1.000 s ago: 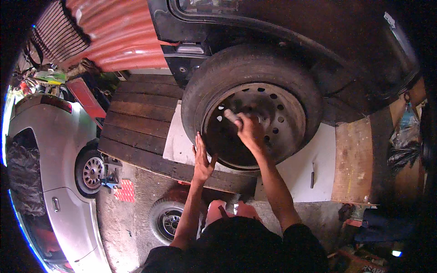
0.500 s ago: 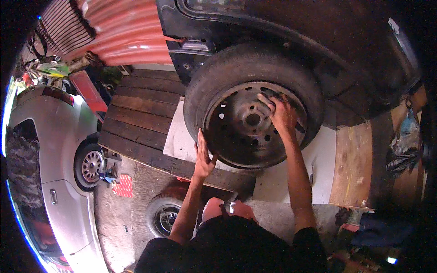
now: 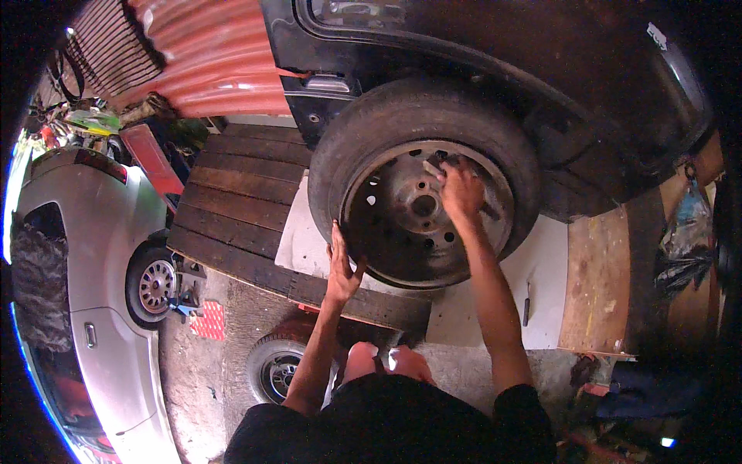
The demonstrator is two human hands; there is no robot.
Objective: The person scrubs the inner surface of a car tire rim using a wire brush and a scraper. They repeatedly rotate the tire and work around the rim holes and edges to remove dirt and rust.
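Note:
A tyre on a dirty steel rim (image 3: 371, 251) stands against the dark car body (image 3: 587, 85), its face turned toward me. My left hand (image 3: 342, 271) lies flat along the tyre's (image 3: 328, 166) lower left side, fingers stretched out. Over the upper right of the rim, next to the hub hole, my right hand (image 3: 462, 192) is closed around a narrow tool (image 3: 430, 168). Its pale flat end pokes out to the upper left, and a dark part shows below the hand. The exact kind of tool is hidden by the fingers.
A white board (image 3: 301, 232) lies under the wheel on dark wooden planks (image 3: 239, 174). A thin dark-handled tool (image 3: 527, 305) rests on the board's right part. A silver car (image 3: 108, 286) stands left; another wheel (image 3: 270, 367) is on the floor. A plastic bag (image 3: 688, 232) hangs right.
My right hand has moved slightly left across the rim with the tool, nearer the hub. The left hand stays against the tyre. The view has shifted a little.

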